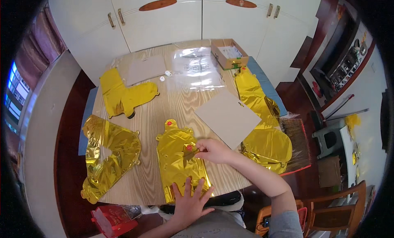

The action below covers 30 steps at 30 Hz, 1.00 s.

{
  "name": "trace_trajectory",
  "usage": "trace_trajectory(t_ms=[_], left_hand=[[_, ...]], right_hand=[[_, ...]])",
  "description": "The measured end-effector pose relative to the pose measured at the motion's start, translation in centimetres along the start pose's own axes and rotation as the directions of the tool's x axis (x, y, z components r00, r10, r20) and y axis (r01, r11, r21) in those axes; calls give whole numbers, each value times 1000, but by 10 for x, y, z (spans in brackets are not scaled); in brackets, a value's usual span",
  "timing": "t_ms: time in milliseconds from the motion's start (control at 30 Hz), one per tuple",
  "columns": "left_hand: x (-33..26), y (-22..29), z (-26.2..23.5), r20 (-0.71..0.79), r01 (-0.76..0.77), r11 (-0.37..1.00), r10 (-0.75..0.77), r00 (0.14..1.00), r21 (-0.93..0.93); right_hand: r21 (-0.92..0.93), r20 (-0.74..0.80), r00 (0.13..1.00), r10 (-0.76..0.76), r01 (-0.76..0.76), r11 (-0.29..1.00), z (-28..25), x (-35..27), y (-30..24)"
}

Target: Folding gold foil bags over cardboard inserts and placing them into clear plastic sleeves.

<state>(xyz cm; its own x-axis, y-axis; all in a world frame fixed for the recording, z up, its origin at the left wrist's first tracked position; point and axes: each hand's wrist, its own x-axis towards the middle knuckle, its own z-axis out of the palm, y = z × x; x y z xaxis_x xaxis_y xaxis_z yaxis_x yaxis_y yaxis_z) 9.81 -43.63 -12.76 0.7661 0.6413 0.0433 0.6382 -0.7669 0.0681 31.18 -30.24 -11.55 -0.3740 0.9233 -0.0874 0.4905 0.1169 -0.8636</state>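
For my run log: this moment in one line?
left hand: spread on gold foil; right hand: pinching at red patch; board: right of foil

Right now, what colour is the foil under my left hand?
Shiny gold foil, best in head view.

White cabinet doors (164, 28) with brown inlays (158, 5) span the top edge; at upper left, a mauve curtain (43, 30) hangs by a bright bluish window (18, 84); dark reddish flooring (70, 135) shows at left; a grey stool (329, 138) stands at right, a wooden chair (333, 216) lower right.
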Motion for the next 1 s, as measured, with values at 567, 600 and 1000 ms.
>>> trace_trajectory(t_ms=[567,600,1000], left_hand=[[0,0,-4,20,-7,1000,7,1000,7],[0,0,-5,21,-3,1000,2,1000,5],[1,-1,-16,79,-2,1000,2,997,2]], right_hand=[[-427,6,952,-306,279,860,3,13,19],[-414,4,959,-283,260,872,3,14,18],[-568,269,854,-445,514,642,25,-36,-7]])
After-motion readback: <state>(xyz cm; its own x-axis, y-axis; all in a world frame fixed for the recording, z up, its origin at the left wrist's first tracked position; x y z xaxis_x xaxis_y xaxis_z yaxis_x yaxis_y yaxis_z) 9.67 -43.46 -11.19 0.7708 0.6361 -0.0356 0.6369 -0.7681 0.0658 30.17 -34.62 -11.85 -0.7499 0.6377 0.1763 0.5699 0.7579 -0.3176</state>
